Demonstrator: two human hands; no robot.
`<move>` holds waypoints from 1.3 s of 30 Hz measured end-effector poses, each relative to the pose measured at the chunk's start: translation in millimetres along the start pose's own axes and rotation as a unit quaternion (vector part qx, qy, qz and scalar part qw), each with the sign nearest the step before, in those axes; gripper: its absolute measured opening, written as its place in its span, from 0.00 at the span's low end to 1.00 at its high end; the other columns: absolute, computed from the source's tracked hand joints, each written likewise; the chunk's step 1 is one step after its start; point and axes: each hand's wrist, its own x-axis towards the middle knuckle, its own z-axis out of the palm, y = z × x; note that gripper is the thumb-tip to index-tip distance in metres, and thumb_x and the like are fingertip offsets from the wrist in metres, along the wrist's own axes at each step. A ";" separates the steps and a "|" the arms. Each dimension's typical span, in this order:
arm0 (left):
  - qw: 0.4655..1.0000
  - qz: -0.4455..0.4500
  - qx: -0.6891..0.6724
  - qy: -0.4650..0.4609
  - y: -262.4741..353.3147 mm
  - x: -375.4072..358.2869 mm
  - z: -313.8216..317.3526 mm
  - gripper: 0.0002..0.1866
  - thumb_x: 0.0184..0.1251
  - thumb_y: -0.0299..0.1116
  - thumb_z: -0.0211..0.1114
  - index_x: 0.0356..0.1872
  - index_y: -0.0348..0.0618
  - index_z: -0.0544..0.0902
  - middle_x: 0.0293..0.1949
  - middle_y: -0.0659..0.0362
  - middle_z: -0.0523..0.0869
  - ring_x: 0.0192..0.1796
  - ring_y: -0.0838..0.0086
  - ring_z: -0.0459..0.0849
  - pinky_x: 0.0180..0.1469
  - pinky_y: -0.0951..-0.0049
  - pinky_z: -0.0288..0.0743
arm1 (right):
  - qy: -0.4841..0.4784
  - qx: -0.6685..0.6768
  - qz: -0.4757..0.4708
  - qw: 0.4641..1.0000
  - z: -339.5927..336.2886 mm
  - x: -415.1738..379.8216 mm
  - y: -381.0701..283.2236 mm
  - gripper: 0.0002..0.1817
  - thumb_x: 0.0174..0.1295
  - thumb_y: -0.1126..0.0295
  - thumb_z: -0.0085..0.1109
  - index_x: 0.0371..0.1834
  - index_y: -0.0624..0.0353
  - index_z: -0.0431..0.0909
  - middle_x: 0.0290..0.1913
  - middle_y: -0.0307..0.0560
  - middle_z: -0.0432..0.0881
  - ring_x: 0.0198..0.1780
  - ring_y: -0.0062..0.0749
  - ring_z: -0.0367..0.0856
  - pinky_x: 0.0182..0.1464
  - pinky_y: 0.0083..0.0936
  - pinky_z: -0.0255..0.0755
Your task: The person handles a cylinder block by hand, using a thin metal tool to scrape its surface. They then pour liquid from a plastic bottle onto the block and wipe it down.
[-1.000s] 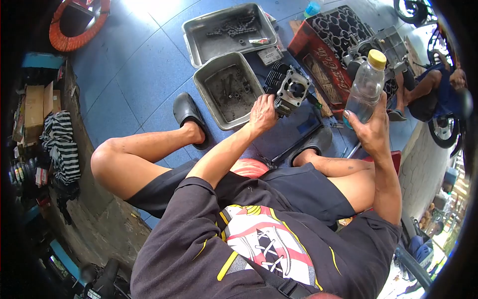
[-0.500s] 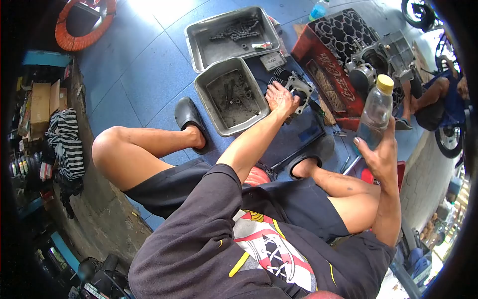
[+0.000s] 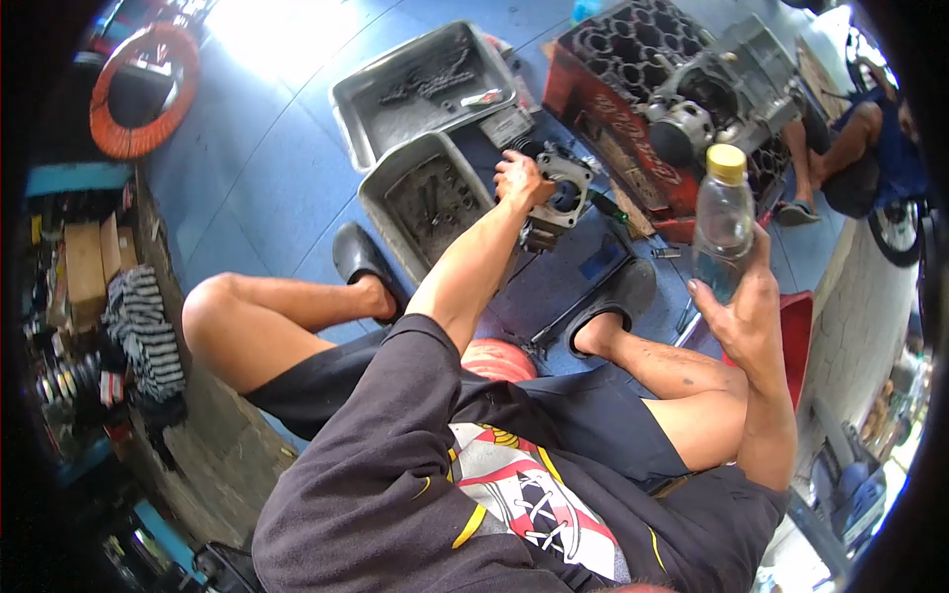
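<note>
1. I am sitting low, with my knees up, looking down at the blue floor point(image 3: 267, 168).
2. My left hand point(image 3: 521, 178) is stretched out in front of me. It rests on the engine cylinder point(image 3: 559, 193), a grey metal block with a round hole.
3. My left fingers curl over the near edge of the block and grip it. I cannot see the fingertips.
4. The cylinder sits on the floor, just beside the near metal tray point(image 3: 420, 203).
5. That tray has small dark metal bits in it. A second metal tray point(image 3: 415, 89) lies behind it, touching or almost touching it, with a chain inside.
6. My right hand point(image 3: 743, 306) is up by my right knee. It holds a clear plastic bottle point(image 3: 720, 232) with a yellow cap.
7. My right fingers wrap around the bottom part of the bottle. The bottle stands nearly straight up.
8. A red crate point(image 3: 613, 94) stands past the cylinder. A big grey engine part point(image 3: 712, 94) sits on top of it.
9. My black shoes point(image 3: 361, 262) are on the floor, one by the near tray.
10. Another person's leg point(image 3: 825, 148) shows at the far right.
</note>
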 end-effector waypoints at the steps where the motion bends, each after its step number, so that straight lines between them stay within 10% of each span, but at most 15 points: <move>1: 1.000 0.010 0.005 0.004 -0.8 2.8 2.8 0.50 0.40 0.44 0.77 0.61 0.25 0.60 0.56 0.36 0.76 0.58 0.47 0.80 0.59 0.60 0.79 | -0.001 0.005 0.001 1.000 -2.0 0.1 0.3 0.39 0.50 0.79 0.67 0.66 0.58 0.58 0.52 0.62 0.79 0.54 0.53 0.81 0.57 0.37 0.72; 5: 0.999 0.037 0.020 -0.013 4.3 3.0 1.0 0.52 0.41 0.41 0.75 0.63 0.18 0.55 0.56 0.34 0.75 0.59 0.46 0.79 0.61 0.62 0.77 | 0.018 -0.019 -0.033 0.999 -3.7 -1.4 1.1 0.38 0.49 0.79 0.67 0.65 0.58 0.59 0.52 0.68 0.77 0.55 0.68 0.77 0.55 0.44 0.72; 10: 1.000 0.023 0.012 -0.002 18.1 -12.2 -10.9 0.53 0.38 0.44 0.81 0.63 0.29 0.59 0.57 0.40 0.75 0.61 0.47 0.77 0.60 0.57 0.78 | 0.030 -0.039 -0.042 0.998 -3.3 -1.8 4.3 0.37 0.49 0.78 0.67 0.63 0.60 0.59 0.51 0.69 0.77 0.54 0.69 0.77 0.53 0.47 0.72; 14: 0.993 0.102 -0.045 -0.039 12.4 -23.9 -50.7 0.56 0.35 0.46 0.80 0.63 0.20 0.60 0.58 0.35 0.77 0.60 0.48 0.80 0.60 0.63 0.78 | 0.033 -0.059 -0.067 0.995 -3.9 -4.3 5.7 0.36 0.49 0.77 0.67 0.63 0.60 0.60 0.50 0.68 0.78 0.54 0.67 0.77 0.54 0.46 0.72; 22: 0.955 0.094 -0.277 0.045 -87.8 -33.4 -143.5 0.26 0.38 0.36 0.77 0.37 0.25 0.84 0.33 0.47 0.87 0.31 0.61 0.87 0.38 0.69 0.80 | 0.037 -0.045 -0.134 0.989 4.6 -4.7 -12.1 0.36 0.50 0.73 0.67 0.64 0.59 0.60 0.52 0.67 0.78 0.56 0.63 0.78 0.58 0.44 0.71; 30: 0.926 -0.139 -0.285 0.204 -202.4 -13.7 -124.9 0.30 0.39 0.31 0.75 0.47 0.23 0.81 0.47 0.42 0.85 0.46 0.58 0.86 0.47 0.64 0.81 | -0.073 -0.123 -0.176 0.974 50.8 2.4 -34.5 0.41 0.50 0.71 0.68 0.67 0.55 0.57 0.53 0.67 0.73 0.54 0.68 0.76 0.57 0.50 0.73; 39: 0.940 -0.221 -0.238 0.100 -179.5 -39.1 -126.9 0.50 0.37 0.34 0.79 0.64 0.23 0.62 0.58 0.37 0.77 0.62 0.49 0.78 0.64 0.60 0.74 | -0.199 -0.226 -0.212 0.930 113.2 33.9 -34.5 0.39 0.51 0.64 0.68 0.66 0.62 0.62 0.50 0.65 0.75 0.51 0.62 0.80 0.53 0.47 0.76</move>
